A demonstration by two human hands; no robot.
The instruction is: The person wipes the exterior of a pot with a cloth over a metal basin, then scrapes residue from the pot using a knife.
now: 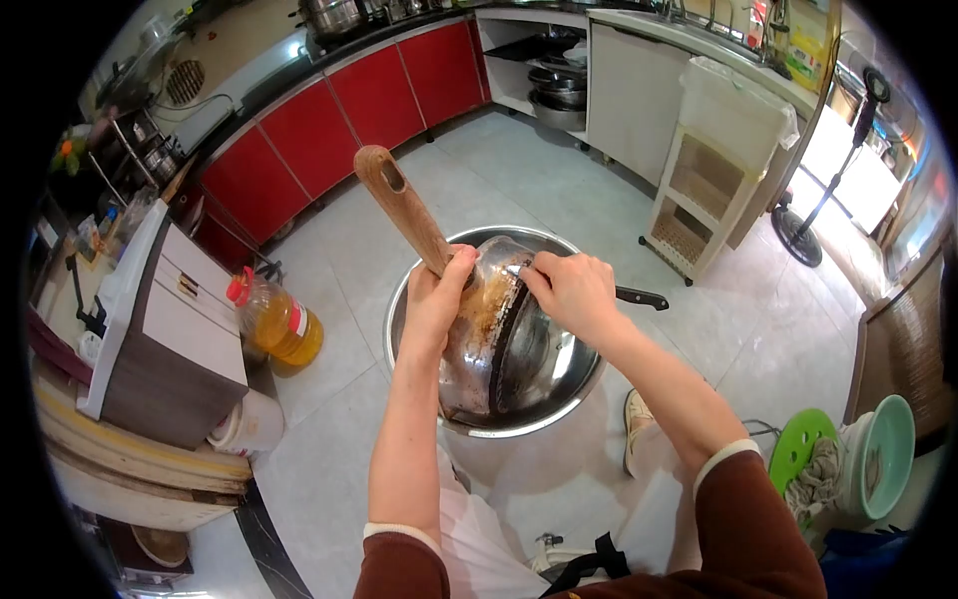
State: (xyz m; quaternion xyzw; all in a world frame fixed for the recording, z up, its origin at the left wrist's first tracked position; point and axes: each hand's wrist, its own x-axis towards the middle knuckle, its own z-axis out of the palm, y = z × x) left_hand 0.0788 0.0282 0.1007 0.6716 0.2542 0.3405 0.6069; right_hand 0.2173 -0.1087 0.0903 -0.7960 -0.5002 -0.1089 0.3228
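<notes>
A metal wok [477,344] with a wooden handle [404,205] is tilted over a wide steel basin [394,334] on the floor. Brown, burnt-looking stains cover its outer side. My left hand [434,304] is closed around the base of the handle, thumb on top. My right hand [574,290] is closed with fingers pinched at the wok's stained surface. From behind it sticks the black handle of a knife [644,299], and a bit of metal shows at the fingertips. The fingers hide most of the blade.
An oil bottle [282,321] stands left of the basin beside a white cabinet [195,299]. Red cupboards [304,135] line the back. A wheeled rack [704,180] and a standing fan [798,236] are at right. A green tub [888,454] sits lower right.
</notes>
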